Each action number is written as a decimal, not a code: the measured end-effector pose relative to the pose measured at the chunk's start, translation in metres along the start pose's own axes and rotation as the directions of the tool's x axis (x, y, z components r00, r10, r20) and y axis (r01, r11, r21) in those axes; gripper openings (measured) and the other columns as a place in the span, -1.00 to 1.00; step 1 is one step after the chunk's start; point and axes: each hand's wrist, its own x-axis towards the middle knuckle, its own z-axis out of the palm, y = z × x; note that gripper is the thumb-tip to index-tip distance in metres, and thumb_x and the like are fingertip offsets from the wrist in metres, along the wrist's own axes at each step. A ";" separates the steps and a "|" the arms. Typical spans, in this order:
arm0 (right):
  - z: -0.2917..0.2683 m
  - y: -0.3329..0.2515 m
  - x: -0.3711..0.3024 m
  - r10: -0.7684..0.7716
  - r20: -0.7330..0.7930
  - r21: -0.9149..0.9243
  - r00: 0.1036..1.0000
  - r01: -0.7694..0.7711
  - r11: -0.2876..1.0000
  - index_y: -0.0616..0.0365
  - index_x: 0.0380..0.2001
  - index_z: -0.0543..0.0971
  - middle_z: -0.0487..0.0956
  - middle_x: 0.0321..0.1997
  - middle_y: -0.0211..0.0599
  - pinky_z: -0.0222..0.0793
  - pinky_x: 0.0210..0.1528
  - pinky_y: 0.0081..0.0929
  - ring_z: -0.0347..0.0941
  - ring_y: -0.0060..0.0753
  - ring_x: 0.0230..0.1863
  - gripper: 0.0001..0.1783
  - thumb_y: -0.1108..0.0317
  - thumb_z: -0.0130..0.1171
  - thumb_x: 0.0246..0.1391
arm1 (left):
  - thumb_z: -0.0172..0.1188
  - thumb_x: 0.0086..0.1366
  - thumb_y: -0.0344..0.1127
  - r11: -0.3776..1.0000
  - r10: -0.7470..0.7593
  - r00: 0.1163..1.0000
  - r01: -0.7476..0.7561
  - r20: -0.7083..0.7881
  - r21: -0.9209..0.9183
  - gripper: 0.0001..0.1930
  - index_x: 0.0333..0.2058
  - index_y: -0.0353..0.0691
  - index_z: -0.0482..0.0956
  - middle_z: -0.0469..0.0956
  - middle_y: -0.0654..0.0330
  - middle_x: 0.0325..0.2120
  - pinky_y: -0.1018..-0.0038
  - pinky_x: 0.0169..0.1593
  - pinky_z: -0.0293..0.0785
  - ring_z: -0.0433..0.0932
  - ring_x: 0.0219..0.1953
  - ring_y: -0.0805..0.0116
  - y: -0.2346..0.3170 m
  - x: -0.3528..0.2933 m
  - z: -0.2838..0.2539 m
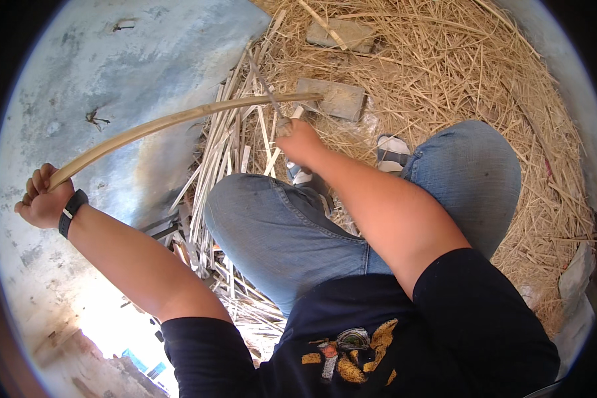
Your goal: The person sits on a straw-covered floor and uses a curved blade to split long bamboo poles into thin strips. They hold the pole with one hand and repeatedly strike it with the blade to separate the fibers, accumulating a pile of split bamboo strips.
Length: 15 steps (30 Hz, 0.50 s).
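Straw-littered floor point(484, 79); left hand point(43, 202) grips cane point(172, 121), right hand point(300, 140) (closed) holds blade point(264, 85).

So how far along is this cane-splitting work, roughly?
Done, it seems: a heap of pale split strips lies by the knees, shavings all around. In hand: the left hand grips one end of a long bent cane; the right hand works a thin blade at its far end. How much is left cannot be told.

head view; worn high; faces steeply down; near knees point(272, 219); single view
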 end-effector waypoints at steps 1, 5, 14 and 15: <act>0.004 -0.010 -0.004 -0.024 0.018 -0.005 1.000 0.024 1.000 0.34 0.00 0.46 0.58 -0.09 0.14 0.48 -0.02 -0.19 0.57 0.00 -0.09 -0.47 0.29 0.20 -0.06 | -0.20 0.42 0.05 0.999 -0.012 0.999 0.013 0.039 -0.034 -0.55 -0.64 0.04 0.03 0.07 0.38 -0.73 0.52 -0.60 0.02 0.03 -0.72 0.45 0.000 0.002 -0.002; 0.008 -0.053 -0.023 -0.233 0.179 0.127 0.956 0.212 0.969 0.34 0.04 0.46 0.57 -0.05 0.13 0.48 -0.01 -0.19 0.56 0.00 -0.07 -0.43 0.29 0.20 -0.06 | -0.16 0.38 0.01 0.998 0.010 0.994 -0.003 0.112 -0.062 -0.57 -0.65 0.04 0.03 0.06 0.38 -0.74 0.52 -0.60 0.01 0.02 -0.74 0.45 0.010 0.005 0.015; -0.015 0.011 -0.005 0.128 -0.036 0.118 0.991 -0.123 0.985 0.25 0.01 0.49 0.60 -0.14 0.10 0.47 -0.04 -0.19 0.57 0.02 -0.10 -0.49 0.27 0.22 -0.04 | -0.15 0.36 -0.01 0.998 0.046 0.991 -0.041 0.129 -0.040 -0.57 -0.68 0.04 0.04 0.06 0.38 -0.74 0.51 -0.59 0.03 0.05 -0.72 0.45 0.015 -0.010 0.031; -0.006 0.008 -0.005 0.032 -0.078 0.105 0.996 -0.024 0.994 0.26 -0.01 0.49 0.61 -0.18 0.08 0.47 -0.07 -0.20 0.58 -0.01 -0.14 -0.50 0.27 0.22 -0.05 | -0.15 0.35 -0.01 0.998 0.049 0.989 -0.043 0.140 -0.044 -0.56 -0.69 0.04 0.03 0.06 0.38 -0.74 0.51 -0.59 0.02 0.05 -0.72 0.46 0.015 -0.008 0.030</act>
